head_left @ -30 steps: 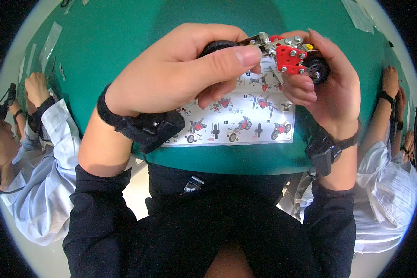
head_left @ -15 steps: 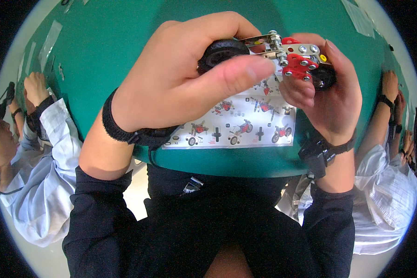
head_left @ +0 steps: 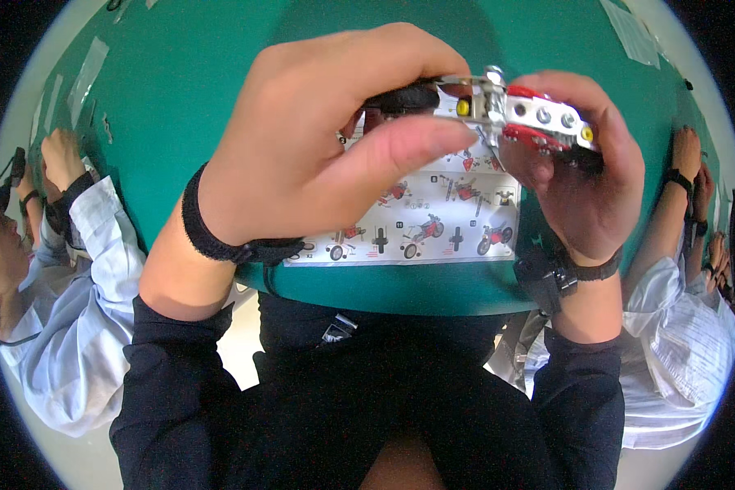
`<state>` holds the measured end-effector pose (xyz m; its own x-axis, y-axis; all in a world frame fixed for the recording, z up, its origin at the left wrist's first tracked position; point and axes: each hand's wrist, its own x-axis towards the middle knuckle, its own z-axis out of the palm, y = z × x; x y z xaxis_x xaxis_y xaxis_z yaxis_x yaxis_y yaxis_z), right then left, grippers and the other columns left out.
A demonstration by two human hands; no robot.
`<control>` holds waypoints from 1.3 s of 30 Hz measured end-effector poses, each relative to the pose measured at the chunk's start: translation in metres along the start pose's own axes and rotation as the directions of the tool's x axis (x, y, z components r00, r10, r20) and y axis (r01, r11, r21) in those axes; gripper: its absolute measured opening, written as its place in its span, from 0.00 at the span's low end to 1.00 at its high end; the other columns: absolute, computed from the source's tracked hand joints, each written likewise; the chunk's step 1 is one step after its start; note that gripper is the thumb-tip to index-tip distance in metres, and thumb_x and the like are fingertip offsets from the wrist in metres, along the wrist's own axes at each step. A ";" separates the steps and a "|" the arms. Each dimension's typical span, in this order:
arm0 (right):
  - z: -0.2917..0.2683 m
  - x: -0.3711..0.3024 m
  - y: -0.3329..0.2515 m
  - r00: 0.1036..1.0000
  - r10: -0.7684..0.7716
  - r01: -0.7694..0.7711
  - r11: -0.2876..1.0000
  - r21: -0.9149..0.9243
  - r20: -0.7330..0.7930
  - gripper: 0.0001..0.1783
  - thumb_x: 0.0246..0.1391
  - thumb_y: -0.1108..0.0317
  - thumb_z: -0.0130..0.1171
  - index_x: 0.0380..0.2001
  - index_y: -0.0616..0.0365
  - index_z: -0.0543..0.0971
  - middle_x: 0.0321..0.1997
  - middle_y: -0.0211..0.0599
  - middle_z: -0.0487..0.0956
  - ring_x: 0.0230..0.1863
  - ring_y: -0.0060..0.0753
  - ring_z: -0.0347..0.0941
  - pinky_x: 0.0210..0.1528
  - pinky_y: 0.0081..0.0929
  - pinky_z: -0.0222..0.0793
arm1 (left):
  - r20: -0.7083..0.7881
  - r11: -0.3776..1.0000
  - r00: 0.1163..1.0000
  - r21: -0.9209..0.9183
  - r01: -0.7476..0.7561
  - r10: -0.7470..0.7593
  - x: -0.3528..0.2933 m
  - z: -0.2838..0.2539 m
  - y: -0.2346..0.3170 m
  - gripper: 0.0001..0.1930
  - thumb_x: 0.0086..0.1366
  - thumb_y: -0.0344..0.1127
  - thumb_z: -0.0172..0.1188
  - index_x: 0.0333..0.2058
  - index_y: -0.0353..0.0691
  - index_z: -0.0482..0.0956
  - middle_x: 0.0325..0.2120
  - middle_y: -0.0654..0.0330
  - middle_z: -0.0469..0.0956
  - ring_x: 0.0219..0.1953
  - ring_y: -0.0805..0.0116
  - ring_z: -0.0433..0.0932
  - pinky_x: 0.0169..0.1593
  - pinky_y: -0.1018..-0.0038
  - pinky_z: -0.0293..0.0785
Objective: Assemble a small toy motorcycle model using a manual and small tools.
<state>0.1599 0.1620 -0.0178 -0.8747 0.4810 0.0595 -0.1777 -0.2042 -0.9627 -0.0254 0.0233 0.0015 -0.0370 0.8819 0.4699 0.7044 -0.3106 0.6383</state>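
Note:
Between my two hands, above the table, is a toy motorcycle [head_left: 539,114] built of silver metal strips, red plates, bolts and small yellow pieces. My left hand [head_left: 318,131] is closed around its left end, with the thumb along the near side and a black wheel [head_left: 404,100] showing between thumb and fingers. The fingers of my right hand [head_left: 600,180] wrap round the other end, where a second dark wheel is mostly hidden. Under the toy lies a printed instruction sheet [head_left: 420,233] with pictures of motorcycle assembly steps; my left hand covers part of it.
The green table [head_left: 196,73] curves along its near edge in front of me. Clear plastic bags [head_left: 88,73] and a small metal part [head_left: 107,126] lie at the left, another clear bag [head_left: 631,34] at the far right. People in light sleeves [head_left: 110,237] sit on both sides.
The toy motorcycle has turned in my hands, so its silver strip now faces up and the red plates show edge-on. Both hands have shifted slightly with it.

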 end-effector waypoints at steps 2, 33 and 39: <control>0.005 0.001 0.003 0.999 -0.022 0.025 0.997 0.079 -0.035 0.32 0.63 0.48 0.42 0.51 0.72 0.70 0.29 0.39 0.76 0.21 0.19 0.63 0.22 0.16 0.57 | 0.003 0.998 0.998 0.003 0.055 -0.055 -0.002 0.001 -0.002 0.15 0.58 0.37 0.63 0.39 0.31 0.78 0.27 0.57 0.79 0.29 0.67 0.79 0.35 0.77 0.72; -0.006 -0.007 -0.006 0.990 0.130 0.018 0.254 -0.967 0.052 0.11 0.43 0.68 0.65 0.28 0.63 0.77 0.20 0.47 0.74 0.23 0.47 0.73 0.26 0.37 0.67 | -0.316 0.976 0.949 0.195 0.093 -0.027 0.002 0.006 -0.012 0.17 0.57 0.39 0.68 0.37 0.31 0.76 0.27 0.61 0.78 0.28 0.78 0.74 0.33 0.83 0.70; -0.003 -0.007 -0.006 0.964 0.265 -0.016 0.115 -0.993 0.015 0.08 0.40 0.68 0.59 0.20 0.64 0.76 0.19 0.53 0.75 0.25 0.57 0.75 0.30 0.46 0.71 | 0.024 0.988 1.000 0.153 0.015 -0.019 0.005 -0.005 0.001 0.17 0.53 0.30 0.67 0.42 0.31 0.77 0.35 0.54 0.80 0.37 0.66 0.80 0.42 0.76 0.74</control>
<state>0.1685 0.1625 -0.0130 -0.8974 0.3965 -0.1934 0.4410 0.8159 -0.3740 -0.0280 0.0259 0.0074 -0.0331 0.8960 0.4428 0.8037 -0.2395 0.5447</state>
